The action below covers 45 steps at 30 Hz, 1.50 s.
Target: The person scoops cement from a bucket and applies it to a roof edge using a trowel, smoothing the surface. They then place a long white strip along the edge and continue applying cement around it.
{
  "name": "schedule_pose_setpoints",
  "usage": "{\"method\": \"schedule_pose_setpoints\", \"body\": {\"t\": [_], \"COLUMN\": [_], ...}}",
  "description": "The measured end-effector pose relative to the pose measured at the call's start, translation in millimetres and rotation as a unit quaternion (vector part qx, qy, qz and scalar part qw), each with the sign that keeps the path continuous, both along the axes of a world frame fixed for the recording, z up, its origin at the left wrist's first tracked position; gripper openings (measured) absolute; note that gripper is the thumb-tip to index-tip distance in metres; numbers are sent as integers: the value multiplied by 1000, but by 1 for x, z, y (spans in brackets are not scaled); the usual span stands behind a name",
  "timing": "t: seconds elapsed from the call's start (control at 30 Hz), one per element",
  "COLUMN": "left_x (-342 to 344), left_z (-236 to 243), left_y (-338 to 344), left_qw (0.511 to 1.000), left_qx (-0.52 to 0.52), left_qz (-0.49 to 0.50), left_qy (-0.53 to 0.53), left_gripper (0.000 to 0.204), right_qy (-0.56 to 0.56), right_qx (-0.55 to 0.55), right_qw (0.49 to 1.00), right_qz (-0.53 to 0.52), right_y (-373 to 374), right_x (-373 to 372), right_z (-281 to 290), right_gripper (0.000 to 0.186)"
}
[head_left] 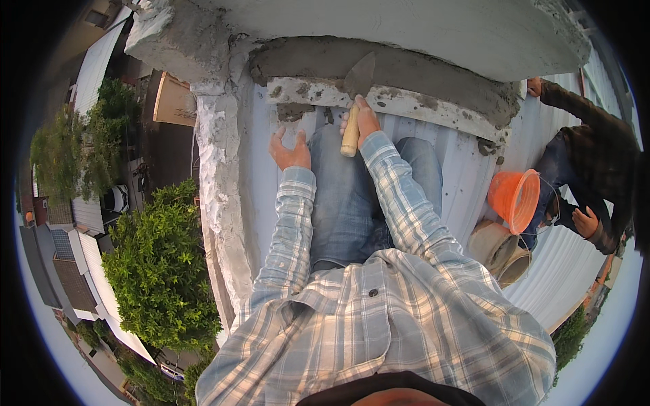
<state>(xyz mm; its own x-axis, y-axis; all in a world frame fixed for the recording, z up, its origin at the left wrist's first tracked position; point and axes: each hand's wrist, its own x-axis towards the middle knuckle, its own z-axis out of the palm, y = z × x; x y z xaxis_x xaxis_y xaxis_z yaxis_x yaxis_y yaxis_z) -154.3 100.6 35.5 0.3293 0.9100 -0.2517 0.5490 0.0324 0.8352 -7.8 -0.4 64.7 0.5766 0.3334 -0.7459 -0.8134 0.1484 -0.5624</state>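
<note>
My right hand [366,119] is closed round the wooden handle of a pointed trowel [350,135]. The trowel's metal blade points away from me and lies over wet grey mortar [426,68] along the wall's foot. A pale board [393,100], spotted with mortar, runs along the near side of that mortar. My left hand [291,150] is empty, its fingers apart and slightly curled, just left of my knee. A lump of mortar [294,111] sits below the board, beyond that hand.
An orange bucket [516,199] and mortar-stained containers [492,245] stand on the corrugated metal roof [562,264] to my right. Another person [575,162] crouches past them, one hand near the wall. A rough concrete parapet [220,176] borders my left, with trees [159,271] and houses far below.
</note>
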Motion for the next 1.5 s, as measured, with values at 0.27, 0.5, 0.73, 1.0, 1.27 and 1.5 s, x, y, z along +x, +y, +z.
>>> {"method": "schedule_pose_setpoints", "body": {"t": [0.27,0.5,0.73,1.0,1.27,1.5], "left_x": [-66,-67,-65,-57,-60,-54], "left_z": [20,4,17,14,-6,-5], "left_y": [-40,-37,-35,-36,-33,-36], "left_qw": [981,989,988,994,997,997], "left_qx": [-186,-142,-150,-104,-58,-43], "left_qz": [17,15,11,-22,-37,-68], "left_qy": [-48,-36,-32,-6,-27,-8], "left_gripper": [46,40,40,40,36,36], "right_qy": [-15,-277,-404,-449,-378,-385], "right_qx": [6,-190,-396,-415,-426,-507], "right_qw": [997,869,679,718,700,686], "right_qz": [77,363,468,334,431,351], "right_y": [123,166,106,20,44,-169], "right_x": [-47,-64,-21,2,29,121], "right_z": [-5,-19,13,22,26,-8], "right_gripper": [34,42,49,49,46,60]}}
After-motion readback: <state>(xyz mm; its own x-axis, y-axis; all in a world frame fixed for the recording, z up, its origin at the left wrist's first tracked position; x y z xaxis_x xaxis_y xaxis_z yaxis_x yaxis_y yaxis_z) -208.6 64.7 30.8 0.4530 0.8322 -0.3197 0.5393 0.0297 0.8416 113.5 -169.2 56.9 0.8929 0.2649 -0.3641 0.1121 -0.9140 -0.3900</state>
